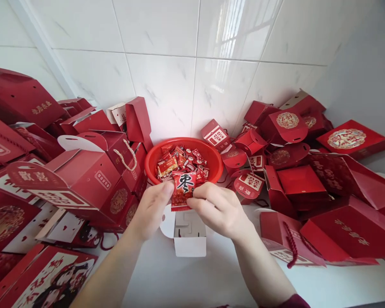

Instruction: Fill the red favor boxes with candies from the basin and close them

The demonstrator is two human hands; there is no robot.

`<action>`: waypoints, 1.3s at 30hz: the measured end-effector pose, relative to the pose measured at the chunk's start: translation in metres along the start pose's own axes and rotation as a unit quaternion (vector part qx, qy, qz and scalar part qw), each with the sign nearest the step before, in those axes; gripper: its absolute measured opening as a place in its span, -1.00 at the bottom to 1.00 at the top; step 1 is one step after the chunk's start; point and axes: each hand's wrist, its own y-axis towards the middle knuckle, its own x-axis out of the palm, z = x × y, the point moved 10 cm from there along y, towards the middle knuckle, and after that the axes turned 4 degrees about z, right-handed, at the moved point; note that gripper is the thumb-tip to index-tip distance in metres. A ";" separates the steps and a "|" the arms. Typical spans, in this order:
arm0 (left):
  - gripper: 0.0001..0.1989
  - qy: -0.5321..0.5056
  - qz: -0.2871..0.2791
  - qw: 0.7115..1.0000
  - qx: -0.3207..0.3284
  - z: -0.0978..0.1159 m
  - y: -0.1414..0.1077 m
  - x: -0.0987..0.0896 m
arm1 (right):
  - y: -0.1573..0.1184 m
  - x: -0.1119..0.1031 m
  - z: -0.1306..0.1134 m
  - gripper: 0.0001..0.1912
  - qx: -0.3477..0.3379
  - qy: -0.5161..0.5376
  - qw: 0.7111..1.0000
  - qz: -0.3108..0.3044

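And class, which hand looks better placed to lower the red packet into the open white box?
Probably the right hand: it grips the red packet low on the right, near the white box. The left hand holds the left edge, its thumb higher.

Red basket [215, 161] holds wrapped sweets [167, 166]. On its near side, left hand [153, 206] and right hand [218, 207] grip one red packet [181, 191]. Open white box [190, 247] stands nearer the person than the basket. Red cartons [80, 173] crowd the basket's left and right; tiled wall [163, 72] behind it.
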 end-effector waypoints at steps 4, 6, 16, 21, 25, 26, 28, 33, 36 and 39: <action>-0.65 -0.083 0.027 0.996 -0.027 -0.001 0.026 -0.004 | 0.007 0.008 0.010 -0.98 0.081 0.165 0.982 -0.043; -0.66 -0.109 0.031 0.993 -0.021 -0.003 0.029 -0.005 | 0.006 0.008 0.031 -0.84 0.177 0.266 0.948 -0.015; -0.66 -0.108 -0.049 0.991 -0.054 -0.024 0.018 0.029 | -0.032 0.090 0.066 -0.48 0.444 0.509 0.738 0.002; -0.65 -0.126 -0.054 0.989 -0.063 -0.029 0.019 0.031 | -0.027 0.087 0.063 -0.54 0.411 0.543 0.732 0.037; -0.67 -0.143 -0.072 0.986 -0.047 -0.023 0.018 0.035 | -0.025 0.082 0.062 -0.56 0.388 0.542 0.745 0.031; -0.66 -0.143 -0.074 0.986 -0.040 -0.022 0.018 0.035 | -0.024 0.081 0.061 -0.57 0.385 0.540 0.748 0.028; -0.67 -0.143 -0.076 0.986 -0.025 -0.019 0.017 0.036 | -0.022 0.078 0.060 -0.58 0.378 0.539 0.752 0.024; -0.68 -0.133 -0.083 0.987 -0.011 -0.016 0.015 0.037 | -0.018 0.073 0.056 -0.56 0.364 0.528 0.767 0.014; -0.66 -0.092 -0.075 0.993 -0.008 -0.013 0.016 0.033 | -0.019 0.074 0.057 -0.55 0.369 0.522 0.769 0.007; -0.63 -0.033 -0.076 0.996 -0.019 -0.009 0.018 0.027 | -0.023 0.072 0.064 -0.54 0.386 0.478 0.789 -0.017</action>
